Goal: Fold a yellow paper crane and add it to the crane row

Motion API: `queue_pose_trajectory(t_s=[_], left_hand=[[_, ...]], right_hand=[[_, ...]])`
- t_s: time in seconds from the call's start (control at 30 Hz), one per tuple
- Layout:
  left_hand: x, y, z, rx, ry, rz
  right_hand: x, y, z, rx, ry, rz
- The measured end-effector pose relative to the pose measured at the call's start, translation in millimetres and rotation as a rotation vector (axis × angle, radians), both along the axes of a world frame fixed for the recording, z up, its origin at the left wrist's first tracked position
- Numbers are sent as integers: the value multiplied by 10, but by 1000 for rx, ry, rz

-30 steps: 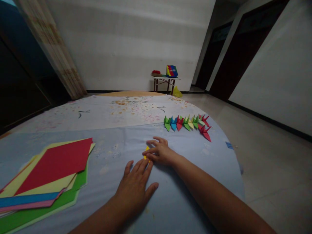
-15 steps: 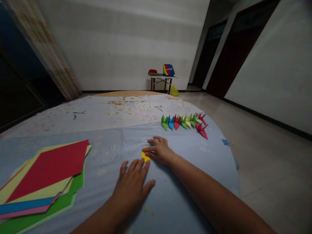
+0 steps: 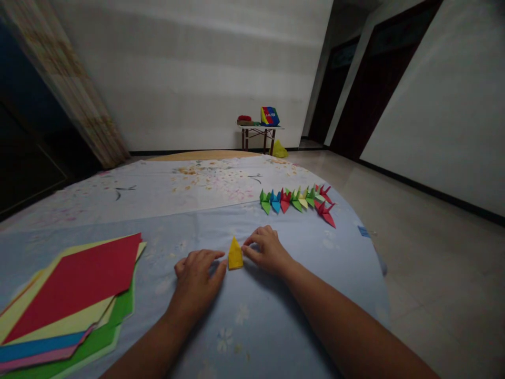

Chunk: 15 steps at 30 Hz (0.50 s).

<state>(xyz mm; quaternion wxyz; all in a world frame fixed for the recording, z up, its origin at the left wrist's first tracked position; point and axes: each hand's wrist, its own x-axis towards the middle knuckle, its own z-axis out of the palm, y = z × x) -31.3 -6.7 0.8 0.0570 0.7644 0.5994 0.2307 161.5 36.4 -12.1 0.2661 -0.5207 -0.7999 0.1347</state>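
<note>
A small folded piece of yellow paper [image 3: 235, 256], pointed at the top and straight at the bottom, is on the blue tablecloth [image 3: 272, 326] between my hands. My left hand [image 3: 198, 276] is just left of it, thumb and forefinger apart, with the thumb tip close to the paper's left edge. On the other side, my right hand [image 3: 269, 249] has its thumb and forefinger tips at the paper's right edge; whether they touch it I cannot tell. Its fingers are bent and slightly apart.
Several folded paper cranes [image 3: 295, 200] in green, blue, red and pale yellow stand in a row at the back right. A stack of coloured paper sheets [image 3: 79, 281] lies at the left, red on top. Against the far wall stands a small table [image 3: 260, 128] with a colourful bag [image 3: 270, 116].
Both hands have drawn apart from the yellow paper, the left moving left and the right slightly right. The paper, partly covered before, now shows its whole pointed shape.
</note>
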Motion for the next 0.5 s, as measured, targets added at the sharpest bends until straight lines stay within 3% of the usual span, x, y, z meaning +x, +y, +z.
queue_pose_trajectory(t_s=[0.27,0.5], left_hand=[[8,-23,-40,-25,12,-23],[17,-31,-56,-27,26,-33]], right_hand=[[79,-66,96,-114,-12,149],[97,-68,57,-102,-29,236]])
